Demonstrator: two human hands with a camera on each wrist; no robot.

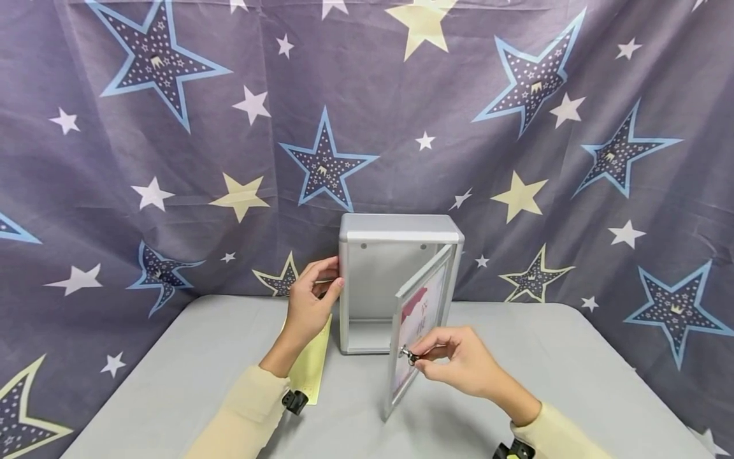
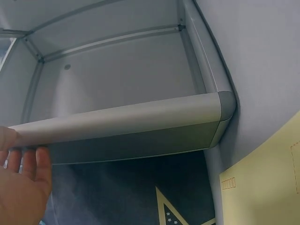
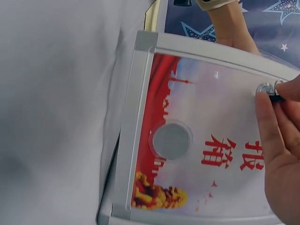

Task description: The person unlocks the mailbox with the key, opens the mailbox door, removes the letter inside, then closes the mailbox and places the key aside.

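A silver-grey metal newspaper box [image 1: 399, 224] stands upright on the table, its hinged front door [image 3: 225, 122] swung outward on the right side. Inside the box I see a bare grey back wall. My left hand [image 1: 309, 299] holds the box's left side, thumb at the front rim and fingers along the outer wall. With thumb and fingers, my right hand [image 1: 459, 364] pinches a small key [image 1: 411, 359] at the door's lock. Red Chinese characters, a red banner and a round window show on the door in the right wrist view.
A yellow paper envelope [image 1: 312, 366] lies on the grey-covered table [image 1: 189, 370] left of the box, partly under my left forearm. Behind the table hangs a grey-purple curtain [image 1: 390, 83] with stars.
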